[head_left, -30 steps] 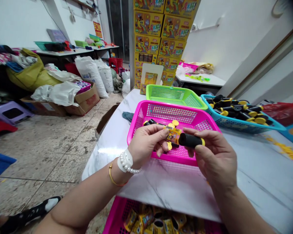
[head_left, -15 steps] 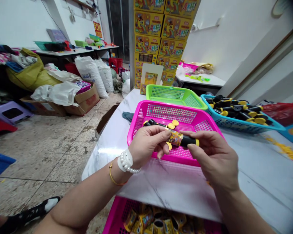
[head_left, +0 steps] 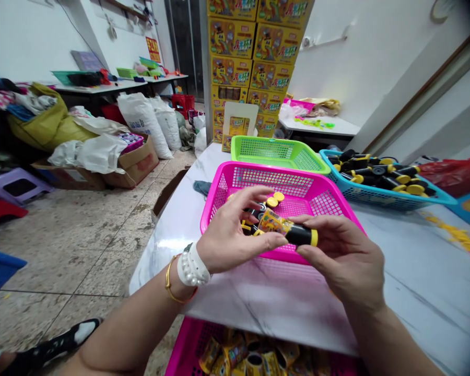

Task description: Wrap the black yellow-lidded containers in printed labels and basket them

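My right hand [head_left: 342,256] pinches a black tube [head_left: 301,235] by its yellow-capped end, fingertips on top and thumb below. A printed yellow sleeve [head_left: 273,221] sits around the tube's other end. My left hand [head_left: 235,230] is spread open beside the sleeve, its thumb stretched along the near side; whether the thumb touches the sleeve I cannot tell. Beneath both hands stands a pink basket [head_left: 319,183], with loose yellow caps [head_left: 274,200] and more black tubes, partly hidden behind my left fingers.
A green basket [head_left: 317,162] stands behind the pink one. To the right, a blue basket [head_left: 376,203] holds many black tubes with yellow caps. Below the table's front edge, a lower pink basket [head_left: 180,344] holds printed sleeves [head_left: 235,352]. Stacked yellow boxes [head_left: 231,39] rise behind the table.
My left hand has let go of the sleeve end and opened, its fingers spreading apart. The tube in my right hand has dipped slightly lower.
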### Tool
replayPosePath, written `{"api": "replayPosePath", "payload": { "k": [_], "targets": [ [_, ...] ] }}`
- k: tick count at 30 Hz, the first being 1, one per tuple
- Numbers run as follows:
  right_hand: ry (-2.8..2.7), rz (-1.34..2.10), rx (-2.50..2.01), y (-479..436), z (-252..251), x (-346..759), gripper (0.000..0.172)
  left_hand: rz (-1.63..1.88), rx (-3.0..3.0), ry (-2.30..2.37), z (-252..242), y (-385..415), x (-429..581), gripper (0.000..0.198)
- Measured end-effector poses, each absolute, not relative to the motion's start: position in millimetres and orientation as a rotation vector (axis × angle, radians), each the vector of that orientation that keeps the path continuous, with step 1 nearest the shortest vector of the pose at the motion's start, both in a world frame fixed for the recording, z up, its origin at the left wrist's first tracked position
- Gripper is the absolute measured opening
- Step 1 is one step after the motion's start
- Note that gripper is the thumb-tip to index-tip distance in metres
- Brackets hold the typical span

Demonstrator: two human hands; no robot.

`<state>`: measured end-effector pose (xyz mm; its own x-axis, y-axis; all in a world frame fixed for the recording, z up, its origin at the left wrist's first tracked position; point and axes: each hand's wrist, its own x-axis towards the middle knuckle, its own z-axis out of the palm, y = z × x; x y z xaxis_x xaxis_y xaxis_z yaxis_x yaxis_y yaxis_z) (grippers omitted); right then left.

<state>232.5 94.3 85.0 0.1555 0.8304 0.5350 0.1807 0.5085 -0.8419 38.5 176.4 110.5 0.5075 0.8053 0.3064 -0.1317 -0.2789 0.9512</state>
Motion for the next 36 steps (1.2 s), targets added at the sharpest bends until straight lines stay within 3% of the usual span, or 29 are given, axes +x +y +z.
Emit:
{"api": "replayPosePath", "payload": {
  "k": [6, 15, 24, 29, 36],
  "targets": [
    [-1.451, 0.503, -0.935, 97, 84, 239, 0.036, 0.747, 1.482, 0.415, 108, 181, 39, 0.033],
    [-1.620, 0.290, -0.991, 99, 72, 236, 0.052, 0.660, 1.335, 0.490, 108, 178, 42, 0.038],
    [-1.720, 0.030, -1.013, 98, 78, 228, 0.050, 0.681, 1.396, 0.492, 105, 181, 43, 0.035],
    [-1.674, 0.088, -1.039, 100, 72, 229, 0.051, 0.621, 1.464, 0.581, 110, 186, 35, 0.045],
    [-1.674, 0.159, -1.055, 96, 70, 235, 0.047, 0.642, 1.399, 0.500, 108, 191, 36, 0.030]
  ]
}}
